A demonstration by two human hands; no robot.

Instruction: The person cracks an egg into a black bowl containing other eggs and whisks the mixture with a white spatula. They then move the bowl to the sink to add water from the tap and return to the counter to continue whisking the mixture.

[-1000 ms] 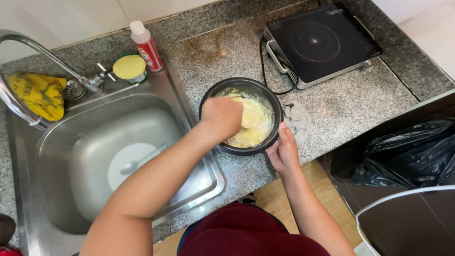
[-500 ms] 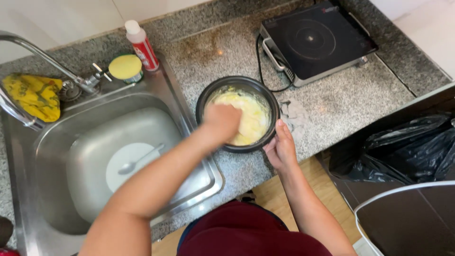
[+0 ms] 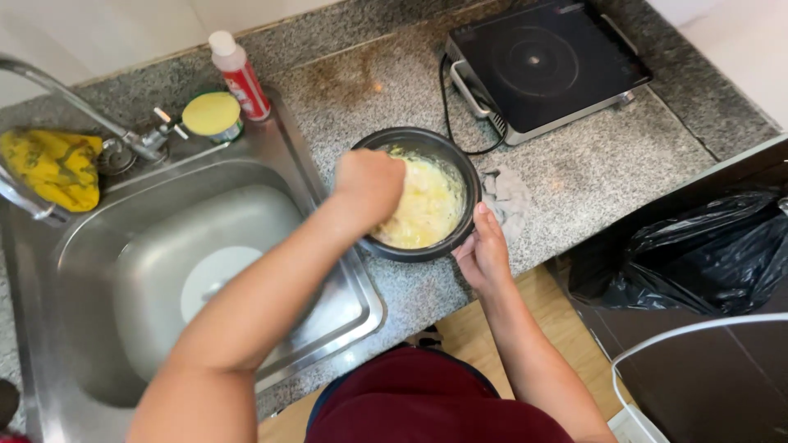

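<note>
Speckled granite surface beside the sink carries the dark bowl of yellow batter, steadied by the open right hand while the left hand, fisted, works inside.

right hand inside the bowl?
No. The right hand rests against the outer rim of the dark bowl; the left hand is the one over the yellow batter.
</note>
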